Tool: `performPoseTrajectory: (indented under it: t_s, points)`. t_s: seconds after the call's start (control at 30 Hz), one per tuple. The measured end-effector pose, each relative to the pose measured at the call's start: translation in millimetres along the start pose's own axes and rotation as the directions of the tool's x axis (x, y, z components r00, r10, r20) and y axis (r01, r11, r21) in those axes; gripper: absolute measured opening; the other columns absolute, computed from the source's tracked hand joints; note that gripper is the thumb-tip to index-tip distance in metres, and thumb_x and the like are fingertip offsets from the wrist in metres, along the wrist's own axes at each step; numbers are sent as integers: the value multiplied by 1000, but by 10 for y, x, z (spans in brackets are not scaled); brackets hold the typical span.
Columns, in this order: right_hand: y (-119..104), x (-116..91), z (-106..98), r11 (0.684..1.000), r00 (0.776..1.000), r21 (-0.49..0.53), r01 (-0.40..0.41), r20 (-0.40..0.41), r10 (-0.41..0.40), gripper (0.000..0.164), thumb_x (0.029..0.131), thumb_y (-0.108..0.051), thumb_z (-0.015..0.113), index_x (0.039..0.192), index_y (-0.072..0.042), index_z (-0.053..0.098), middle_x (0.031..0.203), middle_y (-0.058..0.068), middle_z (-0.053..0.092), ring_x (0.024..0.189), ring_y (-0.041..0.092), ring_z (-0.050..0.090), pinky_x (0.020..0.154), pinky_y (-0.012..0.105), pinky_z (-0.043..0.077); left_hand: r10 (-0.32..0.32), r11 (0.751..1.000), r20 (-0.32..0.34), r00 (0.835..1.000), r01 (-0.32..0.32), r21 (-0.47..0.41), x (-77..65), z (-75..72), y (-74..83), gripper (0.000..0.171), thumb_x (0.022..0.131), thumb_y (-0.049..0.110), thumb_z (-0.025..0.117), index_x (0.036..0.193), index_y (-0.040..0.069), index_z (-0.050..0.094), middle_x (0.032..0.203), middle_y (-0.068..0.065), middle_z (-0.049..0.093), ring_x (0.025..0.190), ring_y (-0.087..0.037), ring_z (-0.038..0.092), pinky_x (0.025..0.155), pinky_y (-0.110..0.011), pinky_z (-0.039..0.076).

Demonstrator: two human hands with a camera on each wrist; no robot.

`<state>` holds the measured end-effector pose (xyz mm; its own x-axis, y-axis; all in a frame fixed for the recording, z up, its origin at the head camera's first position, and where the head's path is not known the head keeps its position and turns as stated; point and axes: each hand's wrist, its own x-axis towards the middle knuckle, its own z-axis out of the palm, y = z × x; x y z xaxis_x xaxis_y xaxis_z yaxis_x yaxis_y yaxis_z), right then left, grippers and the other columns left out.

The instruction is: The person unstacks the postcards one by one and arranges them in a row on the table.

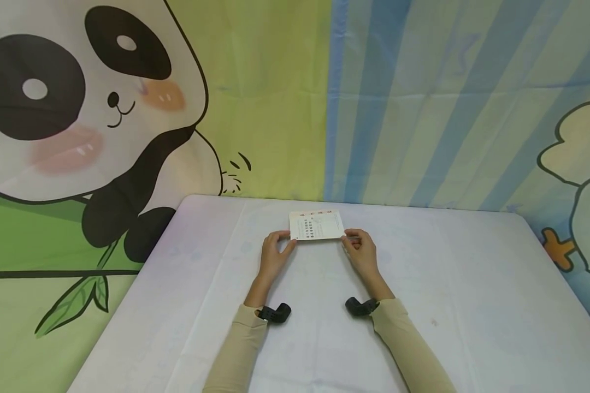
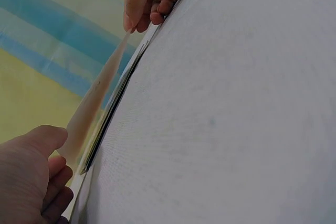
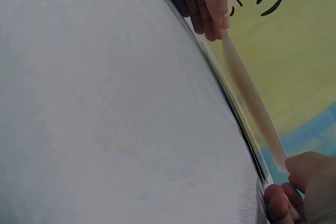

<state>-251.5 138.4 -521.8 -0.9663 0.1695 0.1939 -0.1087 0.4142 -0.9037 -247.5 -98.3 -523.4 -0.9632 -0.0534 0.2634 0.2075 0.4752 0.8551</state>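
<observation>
A small white sheet (image 1: pixel 319 226) with rows of dark print is held between two bare hands in the head view, with reddish marks along its far edge. My left hand (image 1: pixel 274 256) pinches the sheet's near left corner between thumb and fingers. At the near right corner, my right hand (image 1: pixel 363 254) pinches it the same way, its other fingers curled beneath. Seen edge-on in the left wrist view, the sheet (image 2: pixel 94 100) is raised at a slant above a thin flat stack (image 2: pixel 111 116) with a dark edge. The right wrist view shows this stack (image 3: pixel 239 121) low against the tabletop.
A white cloth covers the table (image 1: pixel 319 327). Behind its far edge hangs a printed curtain (image 1: pixel 270 98) with a panda and blue stripes. Black wrist cameras (image 1: pixel 275 313) are strapped on both wrists, below beige sleeves (image 1: pixel 238 349).
</observation>
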Motion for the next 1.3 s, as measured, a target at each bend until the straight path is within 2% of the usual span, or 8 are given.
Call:
performPoseTrajectory:
  t_s: [0.17, 0.47, 0.7, 0.83, 1.07, 1.3]
  points:
    - [-12, -23, -5, 999, 1000, 24, 24, 4, -24, 24, 90, -7, 68, 112, 3, 64, 102, 18, 65, 81, 21, 60, 65, 13, 45, 17, 1000, 2, 1000, -17, 0, -3, -5, 7, 36, 90, 17, 71, 118, -2, 61, 121, -18, 60, 120, -35, 49, 105, -47, 35]
    - [-7, -95, 2, 996, 1000, 82, 20, 23, -22, 23, 90, -3, 64, 112, 6, 63, 96, 18, 64, 72, 7, 58, 59, 13, 48, 26, 1000, -10, 1000, -26, 7, -19, -4, -42, 34, 88, 14, 71, 116, -3, 62, 119, -19, 61, 118, -36, 51, 104, -48, 37]
    - [-27, -137, -17, 997, 1000, 78, 20, 18, -22, 23, 89, -1, 65, 111, 7, 62, 95, 18, 64, 71, 8, 58, 59, 13, 48, 10, 1000, 1, 1000, -10, 7, -39, -3, -46, 36, 87, 15, 73, 117, -3, 62, 120, -18, 61, 119, -35, 51, 104, -47, 36]
    - [-38, -170, -28, 996, 1000, 82, 17, 16, -19, 23, 89, -1, 66, 111, 7, 62, 95, 17, 64, 70, 6, 58, 59, 13, 48, 34, 999, -2, 999, -34, 24, -67, -11, -27, 34, 87, 13, 73, 115, -3, 62, 118, -18, 62, 116, -36, 52, 102, -48, 38]
    - [-41, -251, -39, 993, 999, 113, 39, 8, -40, 22, 88, 0, 66, 109, 6, 63, 95, 18, 64, 72, 4, 57, 61, 12, 47, -4, 1000, 20, 1000, 3, 30, -124, -40, -9, 34, 89, 16, 72, 117, -1, 62, 120, -17, 61, 119, -34, 51, 104, -47, 37]
    - [-79, -324, -74, 994, 999, 105, 27, 17, -29, 21, 88, 1, 64, 108, 6, 63, 95, 19, 64, 74, 11, 58, 60, 12, 46, -9, 1000, 36, 999, 8, 9, -174, -67, 27, 34, 89, 16, 71, 117, 0, 61, 120, -16, 61, 120, -34, 50, 105, -46, 37]
